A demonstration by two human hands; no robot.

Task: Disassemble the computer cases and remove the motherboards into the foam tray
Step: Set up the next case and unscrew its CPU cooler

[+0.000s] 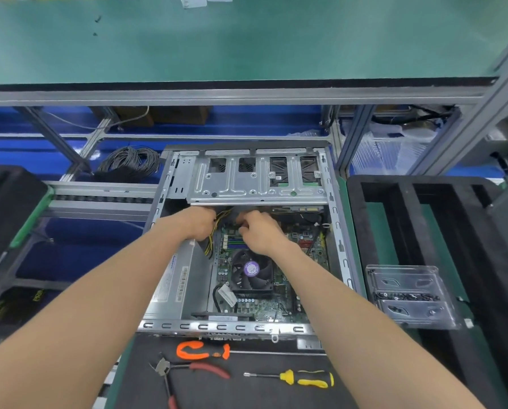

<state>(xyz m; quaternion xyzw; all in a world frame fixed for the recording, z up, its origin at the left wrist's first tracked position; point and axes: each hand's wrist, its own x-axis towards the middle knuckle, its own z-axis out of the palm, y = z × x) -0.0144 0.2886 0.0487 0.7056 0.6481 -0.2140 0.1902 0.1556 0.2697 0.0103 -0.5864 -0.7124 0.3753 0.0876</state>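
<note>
At nine o'clock a coil of grey cable (130, 163) is lying on the blue shelf. At centre the open computer case (340, 231) is holding the motherboard (264, 305) with its fan (251, 274) in the middle. The left hand (201, 224) is curling its fingers around the yellow and black wires (214, 231) at the case's eleven o'clock. The right hand (260, 231) is curling its fingers at the board's twelve o'clock edge; what it grips I cannot tell. At three o'clock the black foam tray (406, 231) is carrying a clear plastic box (409, 296) with small dark screws.
</note>
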